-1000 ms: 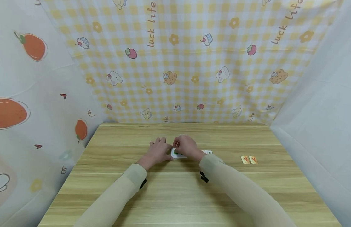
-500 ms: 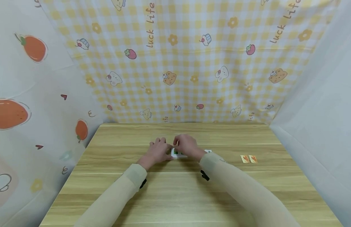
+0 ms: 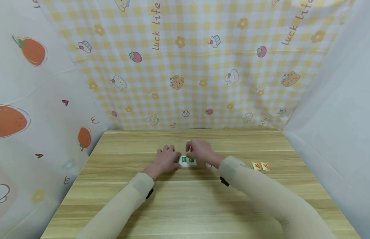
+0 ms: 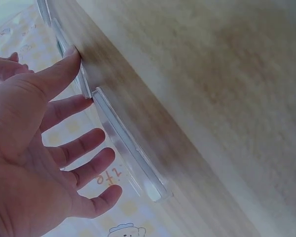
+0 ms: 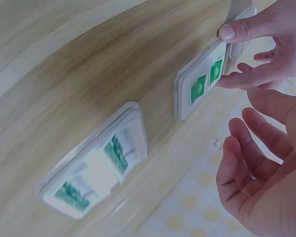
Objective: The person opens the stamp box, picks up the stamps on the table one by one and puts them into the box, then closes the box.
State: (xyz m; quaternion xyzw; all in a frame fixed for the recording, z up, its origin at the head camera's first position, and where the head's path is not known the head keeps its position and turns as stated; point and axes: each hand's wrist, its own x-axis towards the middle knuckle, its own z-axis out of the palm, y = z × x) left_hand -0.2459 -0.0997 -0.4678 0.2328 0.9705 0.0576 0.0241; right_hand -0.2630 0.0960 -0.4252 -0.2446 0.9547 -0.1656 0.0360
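Observation:
A flat white plate with a clear rim (image 3: 187, 161) lies mid-table, with two green square pictures (image 5: 198, 89) side by side on it. My left hand (image 3: 167, 158) holds its left end, thumb at the near corner and index fingertip at the far one; the other fingers spread away. Just right of it, my right hand (image 3: 200, 150) is above the table, thumb close to loosely curled fingers, with nothing seen between them. In the right wrist view, a second white plate (image 5: 96, 165) bears two green leafy pictures (image 5: 71, 196). In the head view my right wrist mostly covers it.
Two small orange-and-yellow cards (image 3: 260, 166) lie at the right of the wooden table (image 3: 185, 205). Another clear-edged flat case (image 4: 130, 143) sits beside my left fingers in the left wrist view. A checked cloth (image 3: 185, 66) hangs behind the table.
My right hand has lifted off the plate and shifted right, uncovering both green squares. My left hand stays at the plate's left end.

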